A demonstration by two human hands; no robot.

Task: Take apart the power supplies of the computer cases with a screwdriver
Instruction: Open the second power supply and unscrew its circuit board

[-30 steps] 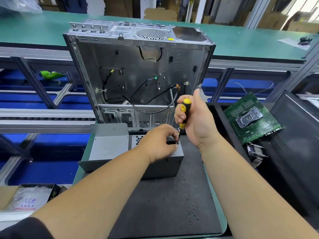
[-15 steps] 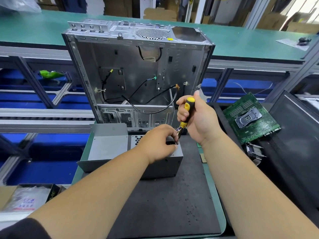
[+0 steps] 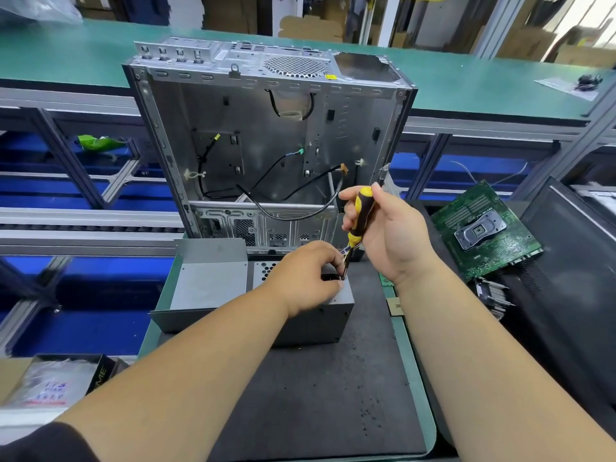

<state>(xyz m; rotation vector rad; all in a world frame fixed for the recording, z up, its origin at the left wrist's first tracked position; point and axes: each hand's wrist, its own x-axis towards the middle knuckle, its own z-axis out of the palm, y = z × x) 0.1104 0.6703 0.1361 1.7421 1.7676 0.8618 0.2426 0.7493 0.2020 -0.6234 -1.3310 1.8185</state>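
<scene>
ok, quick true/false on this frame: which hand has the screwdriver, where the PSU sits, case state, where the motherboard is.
1. The right hand grips the screwdriver. True.
2. The power supply is mounted inside the computer case. False: it sits on the black mat in front of the case.
3. The left hand rests on the power supply near the screwdriver's tip. True.
4. The motherboard is installed in the case. False: it lies to the right, outside the case.

Head view, close, downward over bench (image 3: 500, 91)
</scene>
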